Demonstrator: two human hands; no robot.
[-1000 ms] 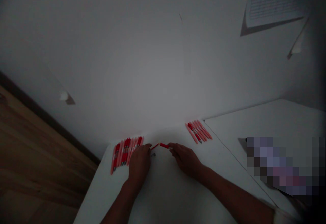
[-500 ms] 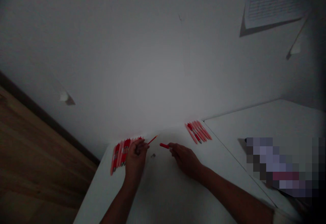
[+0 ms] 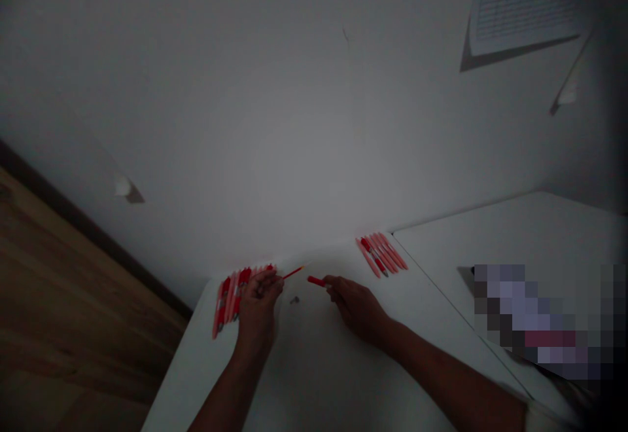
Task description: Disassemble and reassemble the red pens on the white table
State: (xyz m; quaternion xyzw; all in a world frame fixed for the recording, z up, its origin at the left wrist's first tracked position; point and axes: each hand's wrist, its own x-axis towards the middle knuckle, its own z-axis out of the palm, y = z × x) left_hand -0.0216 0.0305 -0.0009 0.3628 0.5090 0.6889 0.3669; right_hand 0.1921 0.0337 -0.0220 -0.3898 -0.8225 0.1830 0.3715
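Between the fingers of my left hand (image 3: 259, 304) is a thin red pen refill (image 3: 293, 273), its pale tip pointing up and right. My right hand (image 3: 356, 302) is closed round a red pen barrel (image 3: 316, 281), whose near end is hidden in the fingers. The refill and the barrel are apart, with a small gap between them. Below that gap, a small grey piece (image 3: 295, 300) lies on the white table (image 3: 314, 379); its kind is too small to tell. Partly behind my left hand, several red and pink pens (image 3: 227, 301) lie side by side.
At the back right of the table lies another row of several pens (image 3: 381, 253), mostly pink. A second white table (image 3: 490, 229) adjoins on the right, with a blurred-out object (image 3: 534, 321) on it. The wall (image 3: 304, 124) rises directly behind; a written sheet (image 3: 524, 10) hangs there.
My left hand has shifted slightly left and down, and the refill lies at a flatter angle. My right hand with the barrel has hardly moved.
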